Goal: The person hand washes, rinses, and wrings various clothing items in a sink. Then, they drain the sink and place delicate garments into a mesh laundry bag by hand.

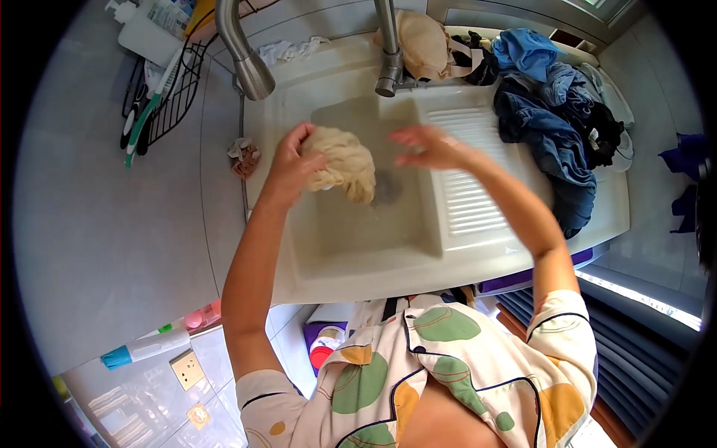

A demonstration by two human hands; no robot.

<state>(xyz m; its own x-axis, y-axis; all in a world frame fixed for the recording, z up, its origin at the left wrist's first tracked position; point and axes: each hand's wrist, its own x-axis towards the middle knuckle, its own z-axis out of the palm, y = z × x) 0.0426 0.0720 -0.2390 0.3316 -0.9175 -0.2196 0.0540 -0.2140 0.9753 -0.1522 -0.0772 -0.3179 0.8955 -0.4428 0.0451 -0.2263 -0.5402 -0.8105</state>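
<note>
Bunched in my left hand [293, 164] is a wet-looking beige cloth [342, 158], held above the basin. Its exact kind of garment cannot be told from the folds. My right hand [427, 146] is to the right of it, apart from the cloth, fingers stretched out and a little blurred, with nothing in them. Below both hands lies the cream laundry sink [358, 257], its drain partly visible under the cloth. To the right of the basin is the sink's ribbed washboard [467, 179], partly covered by my right forearm.
A grey faucet [254, 75] and a second metal spout [388, 71] overhang the sink's back. Jeans [553, 157] and other dark clothes are heaped at the right. A beige bra [422, 45] lies behind. On the left hangs a wire rack [183, 97] with brushes and a white bottle [153, 33].
</note>
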